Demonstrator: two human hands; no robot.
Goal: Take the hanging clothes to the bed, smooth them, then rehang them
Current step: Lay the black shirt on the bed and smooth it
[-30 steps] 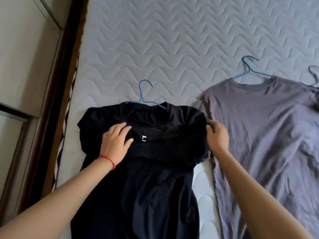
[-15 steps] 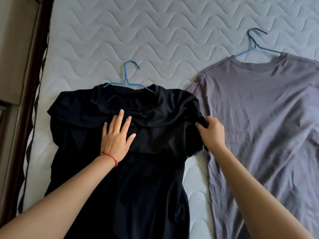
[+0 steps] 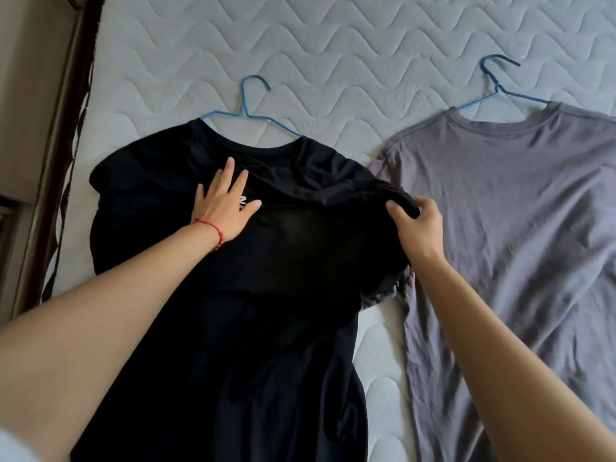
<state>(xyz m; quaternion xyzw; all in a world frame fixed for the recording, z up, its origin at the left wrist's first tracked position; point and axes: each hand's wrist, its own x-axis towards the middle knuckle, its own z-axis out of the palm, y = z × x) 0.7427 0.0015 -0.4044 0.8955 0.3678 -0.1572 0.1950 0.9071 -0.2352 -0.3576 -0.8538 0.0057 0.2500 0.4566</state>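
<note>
A black T-shirt (image 3: 233, 328) lies face up on the white quilted mattress (image 3: 333, 61), with a blue wire hanger (image 3: 248, 111) in its neck. My left hand (image 3: 223, 205), with a red string at the wrist, presses flat on the shirt's chest, fingers spread, partly covering a small white print. My right hand (image 3: 416, 228) pinches the shirt's right sleeve and holds it lifted off the bed. Beside it on the right lies a grey T-shirt (image 3: 516, 245) on its own blue hanger (image 3: 496, 85), still wrinkled lower down.
A dark wooden bed frame (image 3: 70, 128) runs along the mattress's left edge, with a pale cabinet front (image 3: 26, 95) beyond it. Bare mattress shows above both shirts and in the narrow gap between them.
My right hand has gathered the black sleeve and raised it up and outward toward the grey shirt. My left hand stays flat on the chest. The view has shifted slightly.
</note>
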